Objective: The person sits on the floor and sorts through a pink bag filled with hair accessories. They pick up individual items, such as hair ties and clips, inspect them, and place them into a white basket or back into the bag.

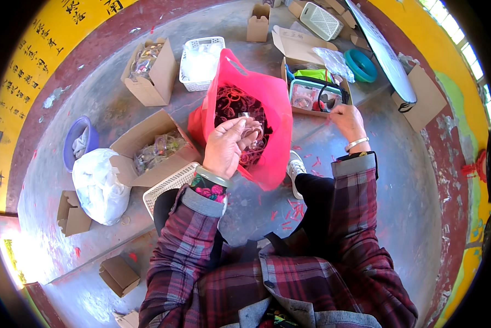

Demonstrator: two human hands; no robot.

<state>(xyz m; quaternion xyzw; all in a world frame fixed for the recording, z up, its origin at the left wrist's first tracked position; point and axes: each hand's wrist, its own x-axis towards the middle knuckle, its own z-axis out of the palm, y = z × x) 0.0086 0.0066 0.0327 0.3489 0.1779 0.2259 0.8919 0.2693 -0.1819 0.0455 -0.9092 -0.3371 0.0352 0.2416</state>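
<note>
My left hand point(224, 147) is closed over the mouth of a bright pink bag point(278, 145). Between its thumb and fingers is a small pale pink loop point(254, 131) with a shiny clear bit; its exact kind is unclear. Inside the bag lies a pile of dark red and black loops point(235, 104). My right hand point(348, 122) is off to the right, fingers curled together, by the near corner of an open cardboard box point(311, 111). What those fingers hold, if anything, does not show. That box contains a clear-topped case point(305, 94) with small items and a black strap.
Around the bag stand a cardboard box of wrapped items point(157, 82), a white basket point(193, 85), another open carton point(163, 169), a white plastic sack point(100, 186) and a purple basin point(70, 145). Teal basins point(360, 65) sit far right. Red scraps point(294, 210) litter the floor.
</note>
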